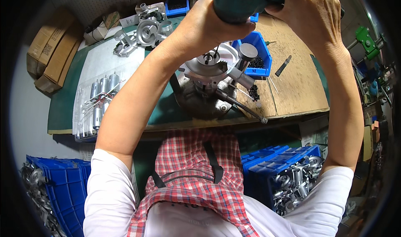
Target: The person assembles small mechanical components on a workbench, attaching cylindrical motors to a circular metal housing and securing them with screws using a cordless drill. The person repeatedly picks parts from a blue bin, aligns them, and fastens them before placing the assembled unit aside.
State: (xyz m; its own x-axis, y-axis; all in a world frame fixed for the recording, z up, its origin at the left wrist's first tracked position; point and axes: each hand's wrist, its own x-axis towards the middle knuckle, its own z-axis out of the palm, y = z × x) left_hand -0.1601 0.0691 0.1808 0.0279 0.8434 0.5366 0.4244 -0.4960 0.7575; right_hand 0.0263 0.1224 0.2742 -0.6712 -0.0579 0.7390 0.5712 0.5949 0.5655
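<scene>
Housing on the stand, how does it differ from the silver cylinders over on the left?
The housing is wide and round, while each cylinder is slim. The housing is mounted on a dark stand; the cylinders lie grouped toward the left of the table. Red and white wires trail among the cylinders; none like those show on the housing. Both look silvery.

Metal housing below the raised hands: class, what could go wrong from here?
The dark green object, held by the left hand and right hand above the metal housing, might slip and strike it.
The loose black parts on the cardboard, outside the blue bin, could scatter if knocked.
</scene>
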